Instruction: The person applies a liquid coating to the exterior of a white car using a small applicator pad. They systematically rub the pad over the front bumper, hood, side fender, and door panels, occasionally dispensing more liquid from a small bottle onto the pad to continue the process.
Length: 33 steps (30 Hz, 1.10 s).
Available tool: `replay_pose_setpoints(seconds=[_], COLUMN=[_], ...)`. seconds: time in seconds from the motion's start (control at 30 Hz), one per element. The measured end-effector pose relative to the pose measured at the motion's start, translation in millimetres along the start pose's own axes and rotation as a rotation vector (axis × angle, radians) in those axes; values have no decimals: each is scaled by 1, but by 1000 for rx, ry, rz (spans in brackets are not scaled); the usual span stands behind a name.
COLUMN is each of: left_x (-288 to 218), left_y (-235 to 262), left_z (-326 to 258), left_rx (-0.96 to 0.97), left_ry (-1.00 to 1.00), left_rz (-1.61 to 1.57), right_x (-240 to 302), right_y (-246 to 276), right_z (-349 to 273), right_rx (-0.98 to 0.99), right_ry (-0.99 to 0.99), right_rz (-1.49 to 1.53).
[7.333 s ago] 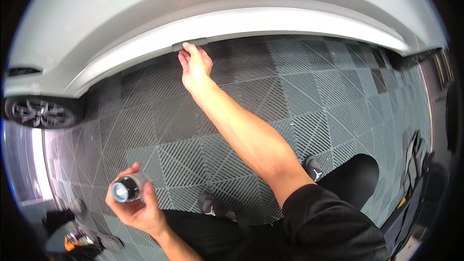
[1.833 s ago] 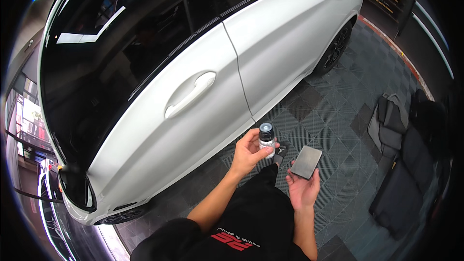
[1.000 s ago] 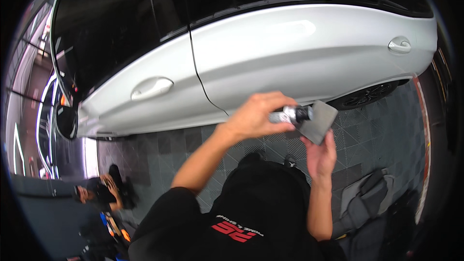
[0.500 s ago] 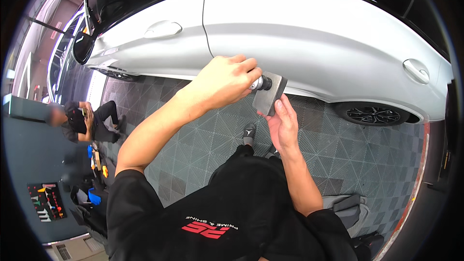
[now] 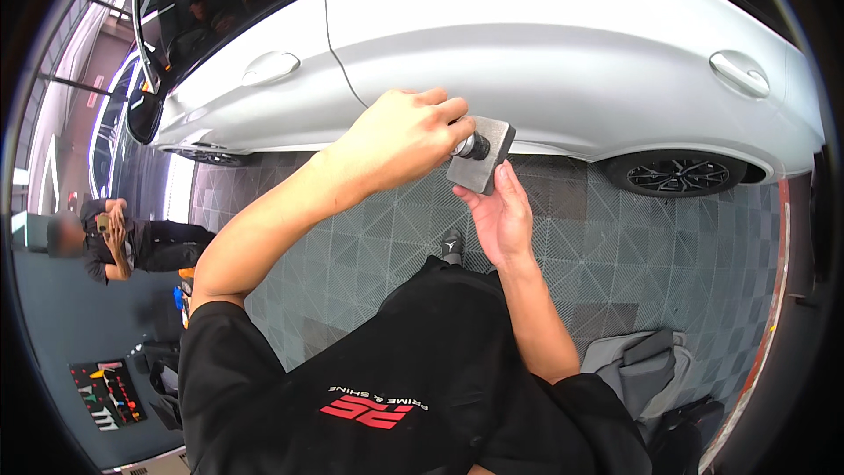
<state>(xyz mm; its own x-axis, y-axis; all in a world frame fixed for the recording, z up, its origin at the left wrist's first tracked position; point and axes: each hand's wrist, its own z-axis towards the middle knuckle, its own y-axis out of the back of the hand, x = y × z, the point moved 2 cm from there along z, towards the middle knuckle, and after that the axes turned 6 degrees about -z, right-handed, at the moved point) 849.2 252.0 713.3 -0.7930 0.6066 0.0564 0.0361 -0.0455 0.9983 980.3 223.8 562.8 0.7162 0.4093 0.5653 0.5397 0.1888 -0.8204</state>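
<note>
My left hand (image 5: 411, 137) is closed around a small bottle (image 5: 475, 147), most of which is hidden in the fingers. Its black ribbed neck sticks out and touches, or nearly touches, the face of a grey rectangular sponge block (image 5: 470, 174). The block is tilted, with a darker layer along its right side. Below it, my right hand (image 5: 507, 220) grips its lower edge between thumb and fingers. Both hands are in front of the lower side of a silver-white car (image 5: 527, 62), apart from the paint.
A rear wheel (image 5: 677, 174) stands at the right, a door mirror (image 5: 143, 115) at the far left. Grey patterned tiles (image 5: 378, 246) cover the floor. Grey cloth (image 5: 637, 369) lies at lower right. A person (image 5: 123, 238) with a phone is at the left.
The view has shifted, so the car and person sit differently in the picture. Both hands keep their grips, and the sponge block appears slightly higher and further left.
</note>
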Motion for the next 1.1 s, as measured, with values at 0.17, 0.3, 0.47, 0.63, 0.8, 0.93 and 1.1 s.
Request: replay_pose_setpoints(seconds=[0.17, 0.3, 0.47, 0.63, 0.8, 0.93, 1.1], left_x=[0, -2, -4, -12, -4, -17, -8], left_y=[5, 0, -4, -12, -53, -74, -37], left_z=[9, 12, 12, 11, -6, -18, -18], left_rx=[-36, -47, -113, -208, -468, -678, -642], left_ry=[9, 70, 123, 130, 281, 455, 294], left_rz=[-150, -247, -357, -442, -1133, -1587, -726], right_x=[10, 15, 19, 25, 33, 36, 33], right_y=[14, 28, 39, 37, 30, 29, 25], right_z=[-1, -1, 1, 3, 4, 10, 21], right_rx=[-14, -9, -26, 24, 136, 155, 46], right_ry=[13, -1, -7, -60, -105, -114, -18], right_rz=[76, 168, 199, 386, 573, 536, 248])
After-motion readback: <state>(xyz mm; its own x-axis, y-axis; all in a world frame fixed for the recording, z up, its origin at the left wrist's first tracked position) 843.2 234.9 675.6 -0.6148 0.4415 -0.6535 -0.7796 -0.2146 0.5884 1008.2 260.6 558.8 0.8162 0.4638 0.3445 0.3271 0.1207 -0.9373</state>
